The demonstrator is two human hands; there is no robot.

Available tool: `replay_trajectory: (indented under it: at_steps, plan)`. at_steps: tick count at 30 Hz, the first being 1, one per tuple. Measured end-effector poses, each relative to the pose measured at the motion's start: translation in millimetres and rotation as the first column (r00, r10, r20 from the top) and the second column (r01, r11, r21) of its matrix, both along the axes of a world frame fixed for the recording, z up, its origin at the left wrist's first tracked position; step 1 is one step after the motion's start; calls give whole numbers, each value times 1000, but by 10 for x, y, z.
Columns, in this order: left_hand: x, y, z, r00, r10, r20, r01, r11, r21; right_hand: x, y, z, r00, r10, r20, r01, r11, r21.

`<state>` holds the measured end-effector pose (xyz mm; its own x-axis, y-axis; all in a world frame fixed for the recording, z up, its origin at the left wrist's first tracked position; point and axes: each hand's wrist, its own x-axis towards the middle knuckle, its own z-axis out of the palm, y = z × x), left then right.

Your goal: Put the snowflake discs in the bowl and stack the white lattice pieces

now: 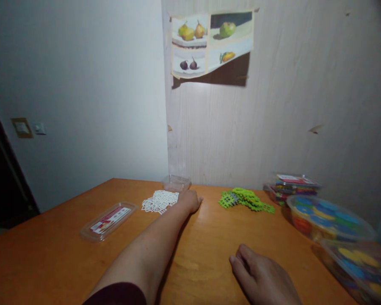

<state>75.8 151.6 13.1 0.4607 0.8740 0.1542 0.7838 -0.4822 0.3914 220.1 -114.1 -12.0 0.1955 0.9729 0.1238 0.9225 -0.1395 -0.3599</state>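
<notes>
My left hand [188,201] reaches far across the table, its back towards me, at the right edge of a spread pile of white lattice-like flat pieces [158,201]. Its thumb sticks out to the right; the other fingers are hidden behind the hand, so what they touch is not visible. Near the front of the table, my right hand [260,273] rests with its fingers curled in, and nothing shows in it. Between and beyond the hands lies a heap of lime-green and grey notched flat pieces [246,199].
An open clear plastic box [177,182] stands by the wall behind the white pile. Its labelled clear lid [109,219] lies at left. Along the right are stacked clear boxes [294,186] and two round tubs [332,216] of colourful pieces. Fruit pictures [209,44] hang on the wall.
</notes>
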Motion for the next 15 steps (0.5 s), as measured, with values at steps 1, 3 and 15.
replay_trajectory:
  at_steps: [1, 3, 15]
  plan:
    - [-5, -25, -2, 1000, 7, -13, -7, 1000, 13, -3, -2, 3, 1000, -2, 2, 2, 1000, 1]
    - [-26, -103, -7, 997, 6, -77, 0, 997, 79, -7, -9, 5, 1000, -4, 3, 4, 1000, 8]
    - [-522, -935, 22, 988, -116, -104, 136, 970, 204, 56, -5, -77, 1000, 11, -27, -10, 1000, 21]
